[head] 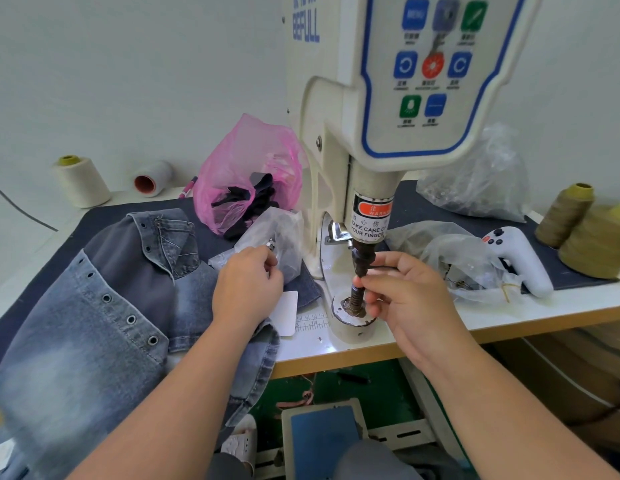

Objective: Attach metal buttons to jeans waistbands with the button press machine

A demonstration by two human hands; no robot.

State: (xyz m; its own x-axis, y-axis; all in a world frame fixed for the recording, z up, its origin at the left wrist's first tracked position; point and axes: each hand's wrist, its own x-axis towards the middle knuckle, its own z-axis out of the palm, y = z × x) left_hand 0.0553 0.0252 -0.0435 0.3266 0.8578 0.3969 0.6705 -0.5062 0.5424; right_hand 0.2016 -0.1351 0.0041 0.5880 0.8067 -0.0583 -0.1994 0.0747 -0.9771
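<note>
Your right hand point(405, 296) pinches something small, probably a button part, at the press machine's point(370, 133) lower die point(353, 304), fingertips directly under the punch point(362, 261). If the foot pedal point(324, 441) gets pressed now, they could be crushed. Your left hand point(247, 285) curls at the clear bag point(277, 233); whether it grips anything, I cannot tell. The jeans point(104, 306) hang off the table's front edge, not yet under the punch, and may slide.

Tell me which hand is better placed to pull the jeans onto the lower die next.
Probably the left hand: it lies on the jeans, pinching something small. The right hand is busy, fingertips pinching at the press machine between punch and lower die.
</note>
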